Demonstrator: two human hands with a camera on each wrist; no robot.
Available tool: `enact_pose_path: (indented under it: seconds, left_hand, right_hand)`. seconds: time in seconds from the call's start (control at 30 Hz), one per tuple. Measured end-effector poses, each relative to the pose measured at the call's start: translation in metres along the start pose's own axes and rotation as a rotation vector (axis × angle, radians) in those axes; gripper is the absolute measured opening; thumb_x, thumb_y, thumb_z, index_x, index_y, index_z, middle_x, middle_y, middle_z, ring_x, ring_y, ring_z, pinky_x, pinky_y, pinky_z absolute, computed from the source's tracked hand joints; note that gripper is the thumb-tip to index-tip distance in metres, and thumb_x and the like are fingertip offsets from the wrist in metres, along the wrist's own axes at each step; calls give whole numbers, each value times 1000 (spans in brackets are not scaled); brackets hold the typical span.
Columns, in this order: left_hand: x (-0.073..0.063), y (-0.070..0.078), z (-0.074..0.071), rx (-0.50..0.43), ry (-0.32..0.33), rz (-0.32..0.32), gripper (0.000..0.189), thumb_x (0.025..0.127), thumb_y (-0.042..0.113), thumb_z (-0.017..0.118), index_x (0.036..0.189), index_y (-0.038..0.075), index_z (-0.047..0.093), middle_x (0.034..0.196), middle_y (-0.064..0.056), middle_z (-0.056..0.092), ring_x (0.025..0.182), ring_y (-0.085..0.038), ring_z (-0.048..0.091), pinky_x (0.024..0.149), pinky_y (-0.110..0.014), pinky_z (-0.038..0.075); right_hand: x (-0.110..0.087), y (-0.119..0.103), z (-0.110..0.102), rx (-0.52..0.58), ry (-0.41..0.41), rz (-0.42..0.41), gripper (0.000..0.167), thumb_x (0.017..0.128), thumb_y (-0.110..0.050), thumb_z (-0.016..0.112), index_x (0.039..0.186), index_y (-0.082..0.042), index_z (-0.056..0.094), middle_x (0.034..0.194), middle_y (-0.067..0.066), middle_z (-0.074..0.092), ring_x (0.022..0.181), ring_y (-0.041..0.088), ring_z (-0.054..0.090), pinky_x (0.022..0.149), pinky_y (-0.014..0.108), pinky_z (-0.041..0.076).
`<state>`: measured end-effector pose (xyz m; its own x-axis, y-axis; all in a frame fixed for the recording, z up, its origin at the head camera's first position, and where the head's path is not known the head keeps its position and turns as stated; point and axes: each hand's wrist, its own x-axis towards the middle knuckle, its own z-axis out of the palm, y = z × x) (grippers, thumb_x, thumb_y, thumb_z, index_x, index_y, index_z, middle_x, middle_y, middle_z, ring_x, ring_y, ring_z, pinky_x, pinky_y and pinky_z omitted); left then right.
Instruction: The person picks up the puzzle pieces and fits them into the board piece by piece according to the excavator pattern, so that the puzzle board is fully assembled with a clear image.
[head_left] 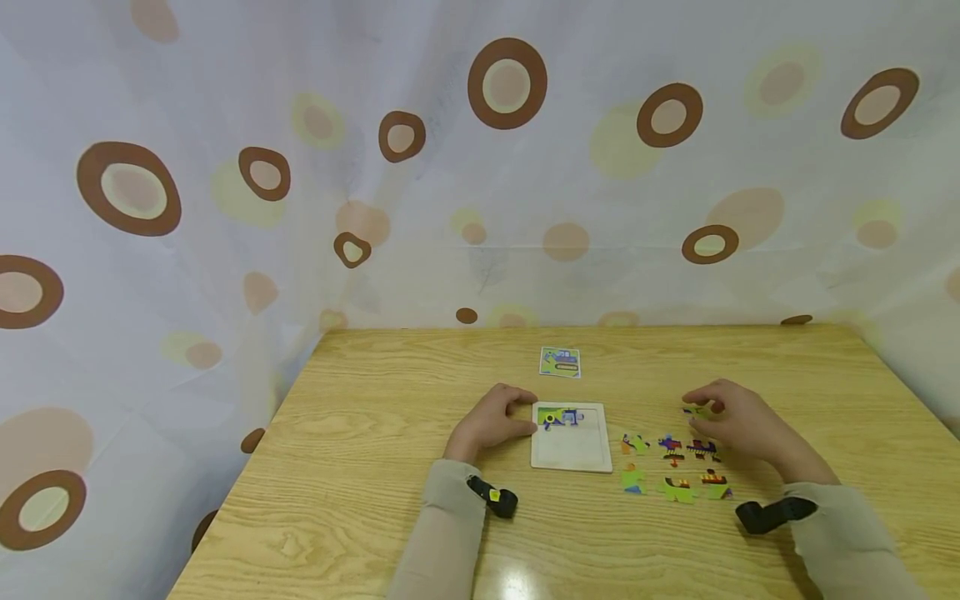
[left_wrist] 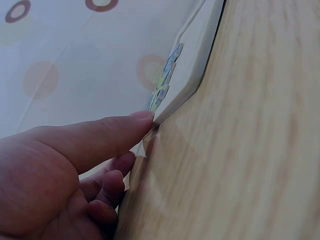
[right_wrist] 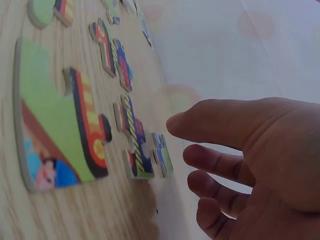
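Left hand [head_left: 491, 422] is loosely curled, thumb touching the left edge of the tray [head_left: 572, 454] mid-counter [head_left: 360, 433]. Right hand [head_left: 738, 421], well right of the tray, has fingers bent over a puzzle piece [head_left: 693, 410], can't tell if it's pinched; loose pieces [head_left: 671, 467] lie just right of the tray.

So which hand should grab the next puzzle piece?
Probably the right hand: it hovers over the loose colourful jigsaw pieces, fingers near one. The left hand rests against the white puzzle tray, steadying it.
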<state>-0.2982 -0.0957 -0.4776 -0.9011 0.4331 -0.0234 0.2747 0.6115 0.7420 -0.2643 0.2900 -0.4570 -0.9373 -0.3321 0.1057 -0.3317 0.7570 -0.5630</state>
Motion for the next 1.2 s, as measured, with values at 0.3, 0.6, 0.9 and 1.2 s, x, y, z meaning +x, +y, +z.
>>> enact_pose_path:
  seconds: [0.3, 0.6, 0.9, 1.2]
  left_hand:
    - [-1, 1, 0, 7, 0, -10, 43, 89, 19, 75, 130, 13, 65, 110, -3, 52, 89, -16, 41, 79, -32, 37]
    - [-1, 1, 0, 14, 0, -8, 42, 90, 19, 75, 131, 13, 64, 106, -4, 51, 88, -16, 41, 77, -31, 36]
    - [-1, 2, 0, 2, 3, -7, 42, 90, 18, 75, 130, 13, 65, 106, -5, 51, 87, -16, 41, 76, -32, 36]
    - [-1, 1, 0, 9, 4, -11, 42, 89, 18, 75, 130, 13, 65, 106, -3, 51, 88, -17, 41, 77, -32, 36]
  right_hand:
    - [-2, 13, 1, 5, -13, 23, 39, 86, -11, 75, 121, 4, 65, 114, 16, 59, 96, 31, 55, 78, 47, 47]
    - [-3, 17, 2, -4, -6, 13, 35, 86, -9, 75, 118, 1, 67, 115, 16, 59, 93, 27, 54, 76, 43, 47]
    - [-3, 16, 2, -15, -2, 23, 37, 85, -14, 78, 117, 2, 67, 109, 14, 61, 91, 26, 55, 73, 41, 47]
    - [0, 11, 2, 23, -9, 28, 42, 87, -21, 77, 121, 0, 66, 114, 14, 62, 97, 31, 57, 74, 42, 49]
